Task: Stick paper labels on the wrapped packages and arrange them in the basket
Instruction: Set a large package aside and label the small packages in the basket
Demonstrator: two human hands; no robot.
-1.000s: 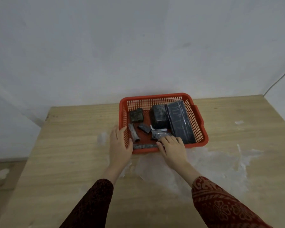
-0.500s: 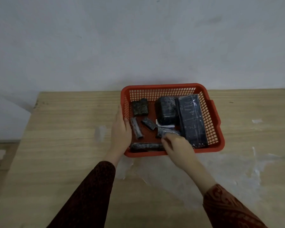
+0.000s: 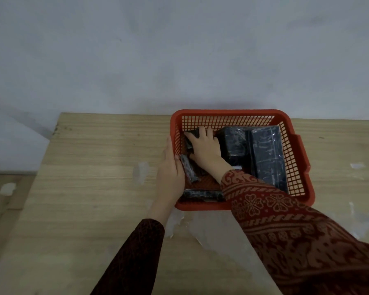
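Her left hand [image 3: 170, 173] grips the red basket [image 3: 228, 113] wall. Her right hand [image 3: 207, 149] lies spread over a small dark package [image 3: 191, 135], whether gripping it I cannot tell.

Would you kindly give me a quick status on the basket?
Left hand braces basket side. Right hand inside, over small package. Other packages crowd alongside.

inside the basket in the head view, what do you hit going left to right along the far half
left hand on the basket's left wall → small package under the right hand → medium block → long package → right wall
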